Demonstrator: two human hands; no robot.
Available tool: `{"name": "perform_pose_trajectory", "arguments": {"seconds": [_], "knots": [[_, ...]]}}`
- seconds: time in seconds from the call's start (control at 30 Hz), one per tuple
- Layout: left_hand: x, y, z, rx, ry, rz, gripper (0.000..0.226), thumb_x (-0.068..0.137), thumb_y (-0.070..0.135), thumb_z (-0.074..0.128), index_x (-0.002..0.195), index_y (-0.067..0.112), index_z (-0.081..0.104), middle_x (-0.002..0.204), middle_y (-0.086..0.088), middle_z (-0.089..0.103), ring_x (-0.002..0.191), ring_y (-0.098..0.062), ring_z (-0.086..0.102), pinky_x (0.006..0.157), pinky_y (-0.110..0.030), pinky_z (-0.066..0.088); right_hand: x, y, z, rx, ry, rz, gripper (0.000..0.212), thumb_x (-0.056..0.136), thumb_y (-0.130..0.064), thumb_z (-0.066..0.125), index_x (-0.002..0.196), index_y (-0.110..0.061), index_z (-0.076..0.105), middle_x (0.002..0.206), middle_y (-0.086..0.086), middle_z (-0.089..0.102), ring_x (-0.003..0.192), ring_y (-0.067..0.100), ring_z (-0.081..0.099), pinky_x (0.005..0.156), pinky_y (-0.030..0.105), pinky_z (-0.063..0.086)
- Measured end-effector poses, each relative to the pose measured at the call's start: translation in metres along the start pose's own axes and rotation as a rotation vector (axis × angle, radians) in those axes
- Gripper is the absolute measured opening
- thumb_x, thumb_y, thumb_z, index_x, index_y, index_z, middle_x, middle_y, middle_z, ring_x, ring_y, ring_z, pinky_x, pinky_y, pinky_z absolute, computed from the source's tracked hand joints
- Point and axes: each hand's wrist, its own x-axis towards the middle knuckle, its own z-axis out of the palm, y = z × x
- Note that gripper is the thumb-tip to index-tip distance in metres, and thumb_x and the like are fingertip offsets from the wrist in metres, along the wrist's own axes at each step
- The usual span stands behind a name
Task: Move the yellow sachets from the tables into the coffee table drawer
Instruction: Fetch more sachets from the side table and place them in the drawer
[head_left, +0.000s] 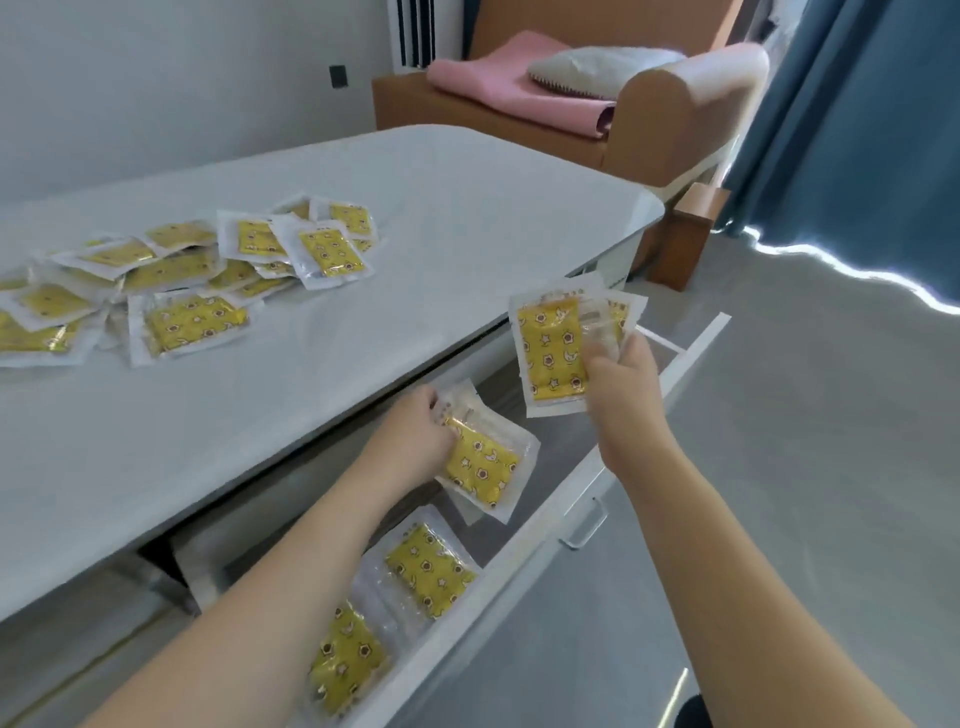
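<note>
Two yellow sachets (410, 613) already lie in the open drawer (550, 525). The left hand (415, 434) pinches another sachet (483, 462) low inside it; the right hand (621, 371) grips a few above. A large heap (171, 275) remains on the surface (415, 234), so most work seems left.

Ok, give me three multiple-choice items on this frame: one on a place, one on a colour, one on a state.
1. Where does the big pile of sachets lie?
A. on the tabletop
B. on the armchair
C. on the floor

2. What colour is the cloth on the armchair?
A. green
B. pink
C. black

3. How is the drawer?
A. shut
B. lifted out
C. pulled open

Key: 1 A, the pile rests on the table's far left; 2 B, a pink cloth is draped over the seat; 3 C, it stands open with sachets inside, while the left hand and right hand each hold sachets over it.
</note>
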Motion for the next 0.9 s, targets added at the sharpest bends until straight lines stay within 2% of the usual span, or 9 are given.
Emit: {"name": "perform_pose_trajectory", "arguments": {"seconds": [0.1, 0.17, 0.3, 0.5, 0.57, 0.67, 0.77, 0.83, 0.9], "knots": [[0.007, -0.016, 0.01, -0.186, -0.01, -0.134, 0.01, 0.092, 0.01, 0.061, 0.097, 0.017, 0.055, 0.094, -0.002, 0.064, 0.075, -0.017, 0.065, 0.052, -0.032, 0.056, 0.001, 0.014, 0.006, -0.059, -0.034, -0.014, 0.012, 0.103, -0.033, 0.043, 0.102, -0.026, 0.052, 0.1, -0.005, 0.068, 0.09, 0.013, 0.069, 0.067, 0.029, 0.056], [0.009, -0.02, 0.016, -0.253, -0.037, -0.212, 0.012, 0.093, 0.011, 0.063, 0.101, 0.014, 0.055, 0.092, -0.004, 0.065, 0.071, -0.018, 0.066, 0.047, -0.028, 0.055, 0.005, 0.015, 0.008, -0.12, -0.065, -0.029, 0.012, 0.103, -0.034, 0.043, 0.1, -0.026, 0.051, 0.099, -0.005, 0.068, 0.089, 0.014, 0.069, 0.066, 0.031, 0.057], [0.023, -0.024, 0.024, -0.216, -0.065, -0.265, 0.015, 0.094, 0.018, 0.064, 0.087, 0.022, 0.051, 0.086, -0.002, 0.066, 0.063, -0.017, 0.065, 0.053, -0.03, 0.058, 0.021, 0.013, 0.009, -0.176, -0.096, -0.102, 0.012, 0.104, -0.03, 0.041, 0.105, -0.025, 0.051, 0.104, -0.005, 0.067, 0.091, 0.015, 0.068, 0.067, 0.032, 0.058], [0.042, -0.039, 0.031, -0.122, -0.103, -0.292, 0.027, 0.096, 0.03, 0.061, 0.11, 0.008, 0.057, 0.082, -0.005, 0.068, 0.064, -0.017, 0.065, 0.047, -0.028, 0.053, 0.03, 0.027, 0.015, -0.286, -0.142, -0.13, 0.017, 0.102, -0.019, 0.038, 0.116, -0.021, 0.048, 0.116, -0.005, 0.062, 0.098, 0.016, 0.064, 0.07, 0.033, 0.057], [0.045, -0.041, 0.033, -0.06, -0.121, -0.278, 0.034, 0.094, 0.036, 0.062, 0.115, 0.01, 0.057, 0.09, -0.006, 0.069, 0.073, -0.018, 0.066, 0.051, -0.029, 0.053, 0.031, 0.03, 0.016, -0.325, -0.159, -0.131, 0.018, 0.101, -0.017, 0.038, 0.114, -0.021, 0.048, 0.113, -0.005, 0.062, 0.096, 0.016, 0.065, 0.069, 0.033, 0.057], [0.051, -0.039, 0.032, 0.066, -0.15, -0.217, 0.029, 0.088, 0.042, 0.068, 0.1, 0.017, 0.059, 0.096, -0.002, 0.068, 0.084, -0.017, 0.064, 0.066, -0.03, 0.051, 0.034, 0.033, 0.016, -0.336, -0.168, -0.121, 0.022, 0.1, -0.015, 0.037, 0.12, -0.019, 0.048, 0.118, -0.003, 0.062, 0.097, 0.018, 0.065, 0.063, 0.028, 0.053], [0.052, -0.032, 0.034, 0.158, -0.214, -0.189, 0.026, 0.08, 0.041, 0.077, 0.085, 0.026, 0.056, 0.092, 0.002, 0.065, 0.08, -0.012, 0.059, 0.062, -0.026, 0.043, 0.036, 0.034, 0.015, -0.337, -0.174, -0.117, 0.023, 0.1, -0.014, 0.037, 0.12, -0.019, 0.047, 0.118, -0.003, 0.061, 0.096, 0.017, 0.065, 0.062, 0.028, 0.053], [0.052, -0.032, 0.039, 0.207, -0.272, -0.186, 0.03, 0.076, 0.035, 0.081, 0.09, 0.027, 0.056, 0.095, 0.003, 0.064, 0.082, -0.012, 0.058, 0.063, -0.027, 0.043, 0.036, 0.035, 0.015, -0.347, -0.171, -0.123, 0.02, 0.101, -0.016, 0.037, 0.118, -0.019, 0.047, 0.116, -0.004, 0.06, 0.096, 0.017, 0.064, 0.066, 0.032, 0.056], [0.05, -0.033, 0.043, 0.209, -0.321, -0.204, 0.036, 0.076, 0.031, 0.082, 0.103, 0.024, 0.059, 0.099, 0.005, 0.066, 0.088, -0.012, 0.062, 0.073, -0.03, 0.05, 0.035, 0.035, 0.015, -0.351, -0.172, -0.127, 0.019, 0.101, -0.018, 0.037, 0.118, -0.019, 0.046, 0.116, -0.005, 0.059, 0.097, 0.017, 0.064, 0.067, 0.033, 0.056]]}}
